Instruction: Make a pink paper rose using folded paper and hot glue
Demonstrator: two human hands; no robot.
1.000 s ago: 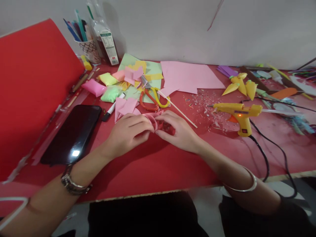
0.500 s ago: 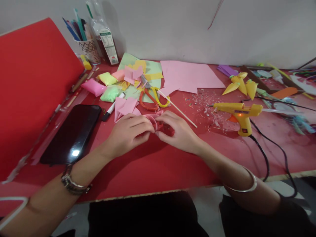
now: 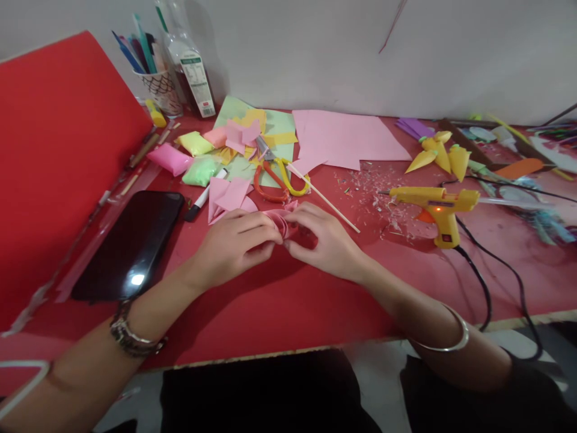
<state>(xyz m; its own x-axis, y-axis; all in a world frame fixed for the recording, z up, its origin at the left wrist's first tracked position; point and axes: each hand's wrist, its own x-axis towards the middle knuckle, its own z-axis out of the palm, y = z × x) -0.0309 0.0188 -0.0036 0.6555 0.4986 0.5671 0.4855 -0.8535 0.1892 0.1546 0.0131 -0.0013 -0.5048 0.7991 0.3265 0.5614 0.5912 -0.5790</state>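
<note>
Between my two hands is a curled piece of pink paper, bent into overlapping loops. My left hand pinches its left side, thumb and fingers together. From the other side my right hand grips it with the fingertips close to those of the left. Part of the paper is hidden behind the fingers. Just beyond the hands lie scissors with one orange and one yellow handle loop, and a thin wooden stick. Folded pink paper pieces rest behind my left hand.
A yellow glue gun with a lit orange light lies to the right, its black cable trailing over the table edge. A phone is at left. Pink sheets, clay packets and yellow paper cones lie further back.
The loops of pink paper look tighter and closer together between the fingertips. Both hands stay in nearly the same place.
</note>
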